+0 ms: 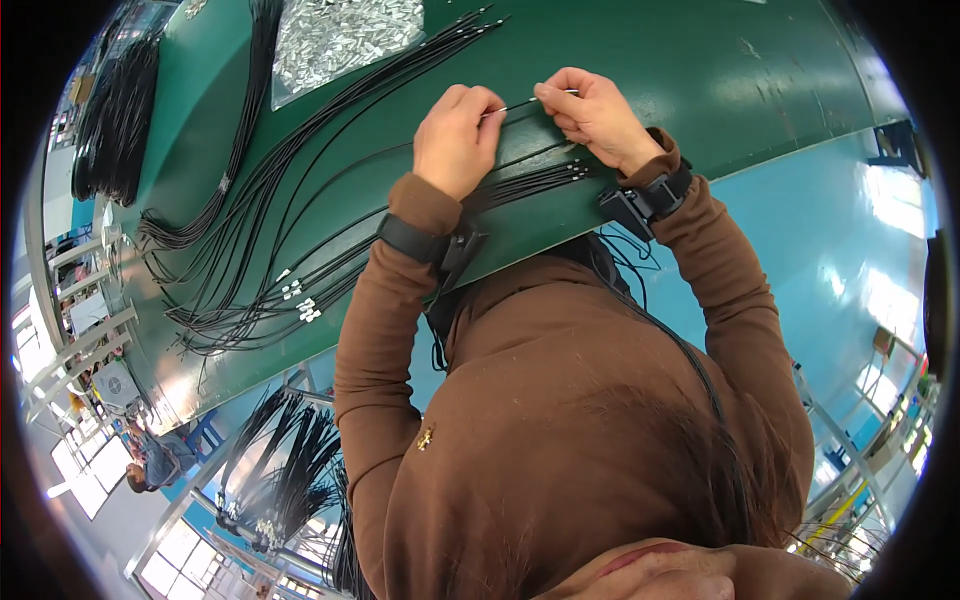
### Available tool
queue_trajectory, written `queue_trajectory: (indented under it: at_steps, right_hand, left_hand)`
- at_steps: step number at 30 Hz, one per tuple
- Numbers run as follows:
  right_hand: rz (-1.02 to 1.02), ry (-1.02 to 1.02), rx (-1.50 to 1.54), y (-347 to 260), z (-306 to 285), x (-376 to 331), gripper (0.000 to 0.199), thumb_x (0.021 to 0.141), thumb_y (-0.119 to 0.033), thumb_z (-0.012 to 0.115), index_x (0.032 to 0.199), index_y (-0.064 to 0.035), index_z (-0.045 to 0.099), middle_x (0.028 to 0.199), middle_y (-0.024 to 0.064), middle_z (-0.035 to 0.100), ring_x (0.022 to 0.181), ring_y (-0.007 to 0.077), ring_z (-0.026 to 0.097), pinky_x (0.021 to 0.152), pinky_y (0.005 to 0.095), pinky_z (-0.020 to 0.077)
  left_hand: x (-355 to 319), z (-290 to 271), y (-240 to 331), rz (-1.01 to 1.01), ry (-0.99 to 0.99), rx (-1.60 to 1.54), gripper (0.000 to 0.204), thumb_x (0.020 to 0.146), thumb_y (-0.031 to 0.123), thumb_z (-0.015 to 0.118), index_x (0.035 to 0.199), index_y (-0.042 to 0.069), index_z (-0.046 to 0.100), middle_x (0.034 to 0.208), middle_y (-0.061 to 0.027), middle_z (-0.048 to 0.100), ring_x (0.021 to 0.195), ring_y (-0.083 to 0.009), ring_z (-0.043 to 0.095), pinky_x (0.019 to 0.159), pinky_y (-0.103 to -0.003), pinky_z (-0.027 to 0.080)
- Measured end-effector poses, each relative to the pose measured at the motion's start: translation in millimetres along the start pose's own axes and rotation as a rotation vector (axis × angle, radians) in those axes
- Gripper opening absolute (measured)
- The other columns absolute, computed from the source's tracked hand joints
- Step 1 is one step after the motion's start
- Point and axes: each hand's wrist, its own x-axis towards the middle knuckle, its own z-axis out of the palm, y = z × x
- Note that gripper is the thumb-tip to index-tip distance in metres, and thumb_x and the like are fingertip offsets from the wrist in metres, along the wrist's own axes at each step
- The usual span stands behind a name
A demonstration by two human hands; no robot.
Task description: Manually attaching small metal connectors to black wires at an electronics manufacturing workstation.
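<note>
Above the green table (700,100), my left hand (458,140) is closed on a thin black cable (518,105) that runs between both hands. My right hand (592,110) pinches its end, where a small pale tip shows at the fingers. Under and beside my hands lies a row of black cables (535,185) with pale ends toward the right. More long cables (300,150) curve away to the left, some ending in white connectors (305,308). A clear bag of small silvery metal sleeves (345,45) lies at the far left of my hands.
A thick bundle of black cables (118,120) rests at the table's far left. Below the near edge, more cables (285,460) hang on a rack. A person (155,465) is in the background at lower left. Black devices (650,200) are strapped to my wrists.
</note>
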Motion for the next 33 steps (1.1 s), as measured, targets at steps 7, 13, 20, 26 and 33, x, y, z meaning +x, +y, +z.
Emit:
queue_trajectory:
  at_steps: [7, 13, 20, 26, 33]
  right_hand:
    - [0.047, 0.126, -0.303, -3.8, -21.2, 2.0, 0.017, 0.090, -0.020, 0.061, 0.081, -0.0087, 0.053, 0.063, -0.0085, 0.040, 0.045, -0.0012, 0.028, 0.039, 0.0171, 0.0179]
    - [0.090, 0.093, -0.374, -5.8, -31.7, 4.9, 0.018, 0.090, -0.022, 0.061, 0.080, -0.0092, 0.053, 0.061, -0.0088, 0.039, 0.045, -0.0010, 0.028, 0.039, 0.0177, 0.0182]
    - [-0.128, 0.035, -0.907, 4.0, -49.5, 4.2, 0.016, 0.089, -0.022, 0.060, 0.081, -0.0083, 0.056, 0.060, -0.0083, 0.040, 0.047, -0.0001, 0.029, 0.040, 0.0187, 0.0208]
    - [0.013, 0.065, -0.919, -15.7, -51.6, -15.1, 0.015, 0.090, -0.019, 0.056, 0.089, -0.0047, 0.059, 0.065, -0.0053, 0.045, 0.051, 0.0011, 0.032, 0.042, 0.0180, 0.0239]
    - [0.158, -0.047, -0.061, -28.1, -17.0, -2.7, 0.019, 0.093, -0.009, 0.045, 0.107, -0.0005, 0.053, 0.080, 0.0023, 0.053, 0.055, 0.0035, 0.036, 0.041, 0.0161, 0.0258]
  left_hand:
    - [-60.8, -113.7, -63.9, -0.070, -0.081, 0.369, 0.005, 0.077, 0.013, 0.065, 0.081, 0.010, 0.064, 0.080, -0.0071, 0.058, 0.078, -0.0284, 0.057, 0.068, -0.039, 0.046]
    - [-144.1, -218.1, -110.5, -0.364, -0.084, 0.481, 0.006, 0.075, 0.013, 0.067, 0.080, 0.010, 0.065, 0.079, -0.0073, 0.059, 0.077, -0.0283, 0.057, 0.068, -0.039, 0.046]
    - [-178.6, -233.1, -105.5, -0.461, -0.161, 0.592, 0.008, 0.076, 0.009, 0.066, 0.083, 0.004, 0.066, 0.081, -0.0097, 0.062, 0.077, -0.0285, 0.059, 0.069, -0.035, 0.048]
    - [-155.3, -235.0, -90.5, -0.423, -0.206, 0.623, 0.007, 0.077, 0.015, 0.063, 0.079, 0.008, 0.066, 0.073, -0.0101, 0.059, 0.080, -0.0315, 0.058, 0.069, -0.041, 0.048]
    - [-25.7, -127.6, -85.9, -0.177, -0.214, 0.585, 0.020, 0.081, 0.020, 0.063, 0.095, 0.006, 0.063, 0.088, -0.0147, 0.060, 0.085, -0.0344, 0.058, 0.074, -0.041, 0.048]
